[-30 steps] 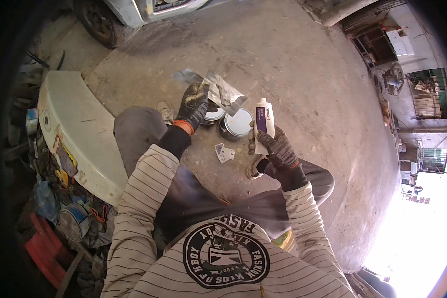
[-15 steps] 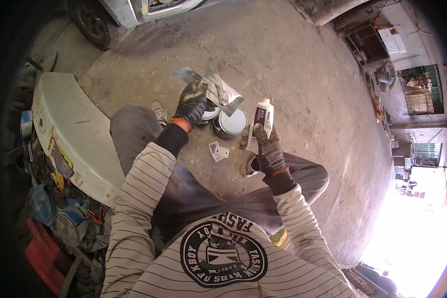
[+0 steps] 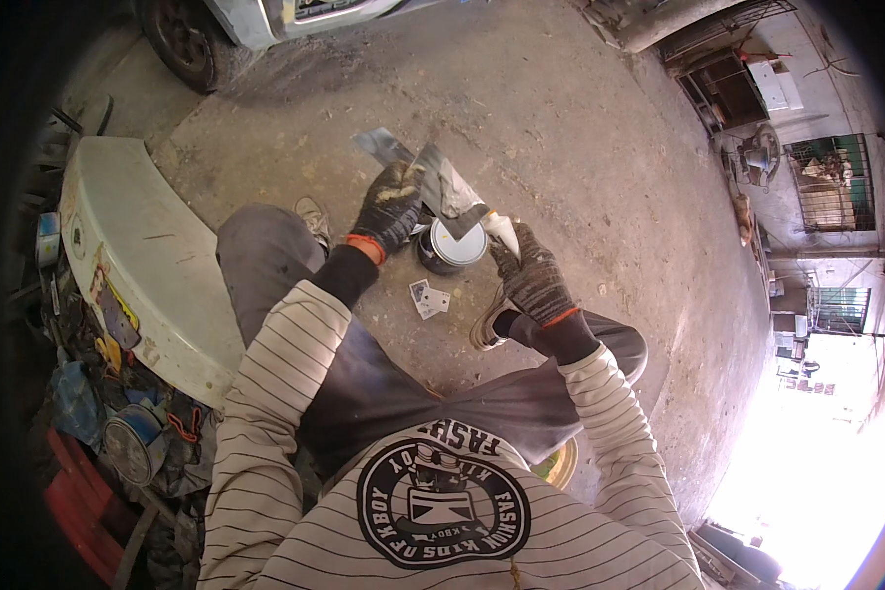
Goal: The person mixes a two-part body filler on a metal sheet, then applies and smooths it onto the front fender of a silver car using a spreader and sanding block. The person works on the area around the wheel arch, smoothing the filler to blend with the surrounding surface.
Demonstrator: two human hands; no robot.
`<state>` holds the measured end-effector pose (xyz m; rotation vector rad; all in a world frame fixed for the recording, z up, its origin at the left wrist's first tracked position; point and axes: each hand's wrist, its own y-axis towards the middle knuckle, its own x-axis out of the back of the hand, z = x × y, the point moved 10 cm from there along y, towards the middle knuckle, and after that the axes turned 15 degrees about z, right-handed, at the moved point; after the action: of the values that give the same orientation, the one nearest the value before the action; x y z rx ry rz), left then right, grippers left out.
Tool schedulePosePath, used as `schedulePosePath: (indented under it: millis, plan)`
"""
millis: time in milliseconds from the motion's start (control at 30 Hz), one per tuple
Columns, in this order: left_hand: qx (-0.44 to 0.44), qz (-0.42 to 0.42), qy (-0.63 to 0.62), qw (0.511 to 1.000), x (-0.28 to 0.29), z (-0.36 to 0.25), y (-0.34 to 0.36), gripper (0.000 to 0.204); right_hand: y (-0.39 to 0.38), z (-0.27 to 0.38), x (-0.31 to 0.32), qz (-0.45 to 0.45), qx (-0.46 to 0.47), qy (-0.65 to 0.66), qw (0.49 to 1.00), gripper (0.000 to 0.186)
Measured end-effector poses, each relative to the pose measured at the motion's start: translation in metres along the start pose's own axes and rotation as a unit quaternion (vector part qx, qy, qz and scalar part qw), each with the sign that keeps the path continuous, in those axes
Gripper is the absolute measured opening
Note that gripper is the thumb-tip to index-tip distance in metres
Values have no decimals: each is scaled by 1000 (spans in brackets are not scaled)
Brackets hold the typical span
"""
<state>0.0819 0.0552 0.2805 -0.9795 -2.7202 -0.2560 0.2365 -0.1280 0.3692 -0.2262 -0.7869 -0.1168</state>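
The right hand (image 3: 536, 277), in a grey knit work glove, has its fingers closed around a white squeeze tube (image 3: 505, 234) just above and to the right of a lidded tin (image 3: 459, 244) on the concrete floor (image 3: 580, 138). The tube's long axis slants, its tip pointing up and left, away from the person and toward the lower right end of a silvery metal spreader blade (image 3: 450, 193); whether tip and blade touch, I cannot tell. The left hand (image 3: 391, 208), in a dark glove with an orange cuff edge, has its fingers clamped on that blade, whose long axis runs from upper left down to lower right over the tin. A darker grey blade (image 3: 383, 146) juts up and left beyond the same hand. Some playing cards (image 3: 430, 299) lie on the floor, nearer the person than the tin. Half a second ago the tube stood nearly upright in the picture, clear of the blade, with its purple label showing; now it is tipped leftward, its end is at the blade and the label is out of sight. The left hand's grip looks the same.
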Motion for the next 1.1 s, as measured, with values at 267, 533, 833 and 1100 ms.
schedulePosePath:
  millis: [267,533,833,1100]
  plan:
    - [20,-1,59,998,4,-27,-8,33,9,13,-6,3,76,-206,976,25]
    - [-24,47,177,983,-5,-41,-11,25,13,27,-3,44,7,-277,960,22]
    - [25,66,129,989,-9,-24,-7,26,14,45,-8,79,60,-314,944,21]
    - [5,75,123,990,-11,-24,-6,26,17,46,-10,118,24,-344,931,16]
